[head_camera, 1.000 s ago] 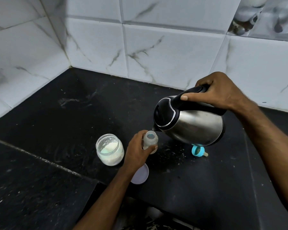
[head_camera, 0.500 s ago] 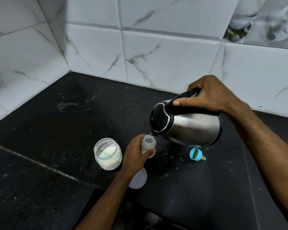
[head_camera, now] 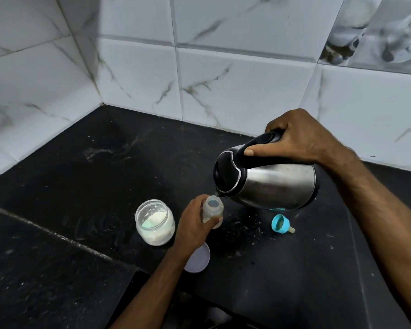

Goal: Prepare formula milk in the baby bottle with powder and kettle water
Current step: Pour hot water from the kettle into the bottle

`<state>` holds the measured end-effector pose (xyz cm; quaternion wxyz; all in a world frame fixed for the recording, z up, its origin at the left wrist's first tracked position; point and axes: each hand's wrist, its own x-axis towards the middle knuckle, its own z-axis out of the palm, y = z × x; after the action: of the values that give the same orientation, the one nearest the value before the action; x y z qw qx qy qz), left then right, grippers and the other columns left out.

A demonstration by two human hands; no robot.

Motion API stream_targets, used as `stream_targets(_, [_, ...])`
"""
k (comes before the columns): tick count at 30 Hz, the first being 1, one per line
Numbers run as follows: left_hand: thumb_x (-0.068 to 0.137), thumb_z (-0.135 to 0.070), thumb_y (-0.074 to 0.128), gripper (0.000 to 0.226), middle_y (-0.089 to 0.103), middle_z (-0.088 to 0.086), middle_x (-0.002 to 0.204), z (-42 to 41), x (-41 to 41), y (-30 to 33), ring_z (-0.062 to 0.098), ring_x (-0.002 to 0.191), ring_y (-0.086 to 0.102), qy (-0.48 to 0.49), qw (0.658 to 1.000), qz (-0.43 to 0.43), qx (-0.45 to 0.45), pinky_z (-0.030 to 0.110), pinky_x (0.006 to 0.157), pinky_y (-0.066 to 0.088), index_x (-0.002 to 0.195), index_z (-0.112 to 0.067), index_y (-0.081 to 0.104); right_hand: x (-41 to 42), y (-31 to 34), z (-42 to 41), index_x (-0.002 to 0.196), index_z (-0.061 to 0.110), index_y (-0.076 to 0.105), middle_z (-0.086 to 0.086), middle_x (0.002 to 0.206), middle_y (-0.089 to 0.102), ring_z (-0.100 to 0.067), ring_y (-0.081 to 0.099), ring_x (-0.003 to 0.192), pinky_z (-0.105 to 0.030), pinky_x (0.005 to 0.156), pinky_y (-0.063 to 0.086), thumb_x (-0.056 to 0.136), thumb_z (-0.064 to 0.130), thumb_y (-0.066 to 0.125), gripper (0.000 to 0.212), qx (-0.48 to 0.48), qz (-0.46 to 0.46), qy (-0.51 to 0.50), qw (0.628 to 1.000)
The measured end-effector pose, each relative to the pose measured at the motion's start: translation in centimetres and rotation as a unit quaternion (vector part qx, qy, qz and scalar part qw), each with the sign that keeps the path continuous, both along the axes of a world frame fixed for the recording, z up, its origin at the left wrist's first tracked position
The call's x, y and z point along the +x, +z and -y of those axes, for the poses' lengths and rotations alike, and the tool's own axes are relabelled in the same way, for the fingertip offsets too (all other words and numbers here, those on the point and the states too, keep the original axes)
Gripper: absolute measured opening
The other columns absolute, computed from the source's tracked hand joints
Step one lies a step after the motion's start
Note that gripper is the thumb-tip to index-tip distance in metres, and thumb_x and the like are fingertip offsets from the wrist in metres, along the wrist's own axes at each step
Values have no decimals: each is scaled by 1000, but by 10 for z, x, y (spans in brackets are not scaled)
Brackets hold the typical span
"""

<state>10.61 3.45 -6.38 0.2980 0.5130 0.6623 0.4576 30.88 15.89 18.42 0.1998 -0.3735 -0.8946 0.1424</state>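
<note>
— Head view: what is the right hand [head_camera: 301, 136] doing?
— Its fingers are curled round the black handle of the steel kettle [head_camera: 268, 180], thumb along the top. The kettle is tipped over, spout just above the mouth of the baby bottle [head_camera: 213, 208].
— And the left hand [head_camera: 195, 225]?
— It grips the bottle upright on the black counter [head_camera: 81, 181], between the open powder jar [head_camera: 155, 222] and the blue teat ring [head_camera: 281, 223]. A pale lid [head_camera: 198, 260] lies partly under the wrist.
</note>
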Motion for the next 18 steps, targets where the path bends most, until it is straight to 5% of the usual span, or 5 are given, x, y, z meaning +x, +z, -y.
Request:
stream_targets(9, [72,-48,77,53,64,-11,117,0,0,1,9,110,63,1,1000,1,3,45,95,54,120,-34,58,-4,-1,1,53,10,56,-12,50,50,-15,38,49,-32,52,32,59,86,59,77,6,17,9,1000])
stream_targets(18, [72,-43,79,50,64,-13,115,1,0,1,7,107,64,4,1000,-2,10,44,93,55,117,-38,58,-9,0,3,54,10,58,-10,50,52,-23,43,51,-32,52,33,55,90,54,80,31,37,11,999])
